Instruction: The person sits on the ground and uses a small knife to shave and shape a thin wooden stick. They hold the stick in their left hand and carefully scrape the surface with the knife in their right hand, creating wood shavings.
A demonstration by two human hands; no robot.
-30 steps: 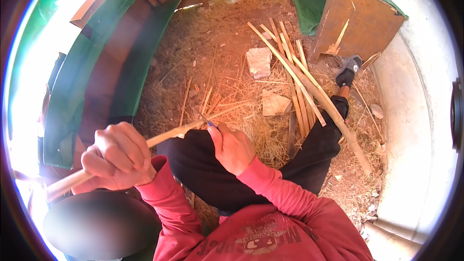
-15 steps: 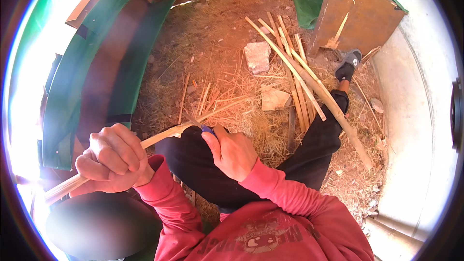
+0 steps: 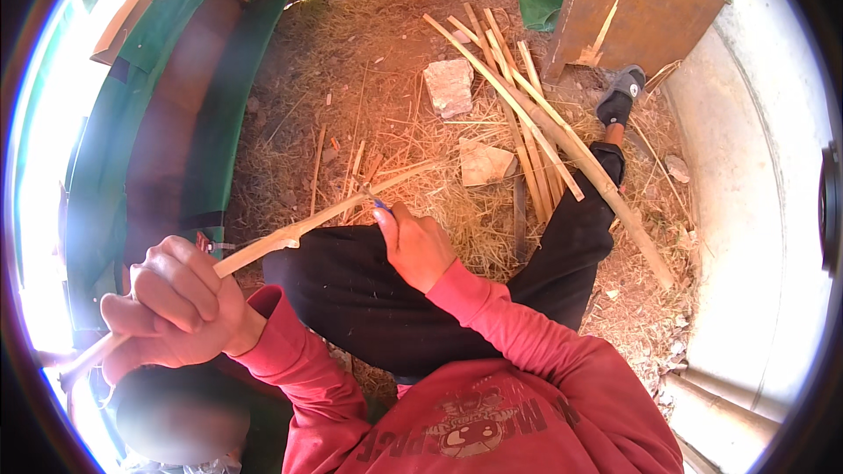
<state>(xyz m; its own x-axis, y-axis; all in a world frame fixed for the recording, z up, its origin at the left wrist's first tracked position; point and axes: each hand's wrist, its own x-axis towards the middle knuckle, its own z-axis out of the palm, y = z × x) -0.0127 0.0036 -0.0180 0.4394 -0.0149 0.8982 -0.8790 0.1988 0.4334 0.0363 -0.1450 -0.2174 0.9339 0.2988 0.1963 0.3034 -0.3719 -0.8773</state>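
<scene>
My left hand (image 3: 180,303) is closed in a fist round a long pale wooden stick (image 3: 263,247). The stick slants from the lower left up toward the middle, with a rough notch or lifted sliver partway along it. Closed round a small knife (image 3: 380,204), my right hand (image 3: 416,246) is over my bent knee. Only a bit of the knife's blue handle and a small part of its blade show. The blade meets the stick well beyond the notch, toward its thin far end. My fingers cover most of the handle.
Several peeled sticks and a thicker pole (image 3: 615,197) lie across my outstretched leg. Two pale stones (image 3: 449,88) rest on straw-strewn ground. A brown board (image 3: 632,13) leans at the far right, beside a white curved wall (image 3: 755,175). Green sheeting (image 3: 230,114) lines the left.
My right hand and knife have moved along the stick toward its far end. My left hand has drawn back toward the lower left with the stick. The whole view has shifted slightly.
</scene>
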